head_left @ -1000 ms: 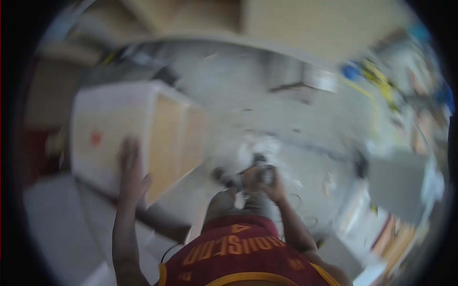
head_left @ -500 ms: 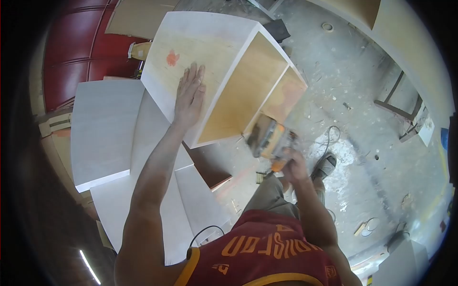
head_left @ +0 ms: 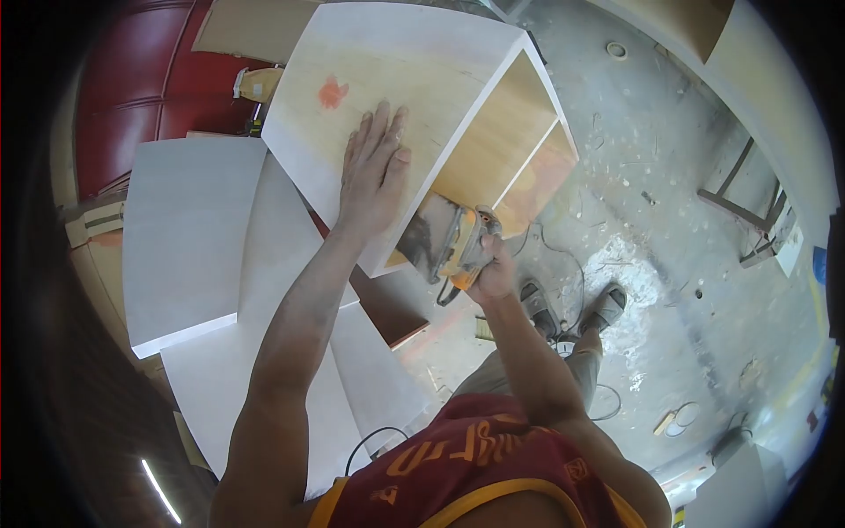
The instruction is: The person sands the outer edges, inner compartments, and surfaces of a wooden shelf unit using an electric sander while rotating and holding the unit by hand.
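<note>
The left grip (head_left: 377,180) lay spread on the cabinet (head_left: 444,84); at its open side, the right grip (head_left: 493,275) clasped 1 sander (head_left: 464,248).

Orange capitals run across the chest of my maroon jersey (head_left: 528,453), upside down as I look at them; folds bunch them, so I can make out what looks like an S but not the whole word. A small orange emblem (head_left: 385,495) sits on my left, a small patch (head_left: 576,468) on my right, both too small to read.
</note>
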A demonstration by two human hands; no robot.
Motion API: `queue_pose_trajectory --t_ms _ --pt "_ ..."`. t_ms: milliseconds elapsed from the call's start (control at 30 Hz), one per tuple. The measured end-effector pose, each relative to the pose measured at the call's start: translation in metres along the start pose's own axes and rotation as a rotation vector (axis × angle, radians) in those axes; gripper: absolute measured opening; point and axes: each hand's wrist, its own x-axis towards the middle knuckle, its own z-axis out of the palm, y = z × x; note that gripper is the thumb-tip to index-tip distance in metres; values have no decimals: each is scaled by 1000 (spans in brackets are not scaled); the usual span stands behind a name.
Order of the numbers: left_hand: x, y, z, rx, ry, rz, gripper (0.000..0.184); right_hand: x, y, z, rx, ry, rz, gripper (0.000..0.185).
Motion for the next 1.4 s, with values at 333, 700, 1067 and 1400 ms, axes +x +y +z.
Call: queue_pose_trajectory --t_ms 333,700,1067,1400 --pt "9 14 3 8 -5 -59 59 4 37 -8 333 -71 -78 29" --pt "6 11 -1 19 -28 1 61 120 -132 39 123 -93 -94 43" --pt "7 13 -5 -9 -36 -9 63 163 -160 29 111 -184 -40 44" --pt "9 19 -5 17 -25 1 61 95 -53 -4 177 -69 11 52"
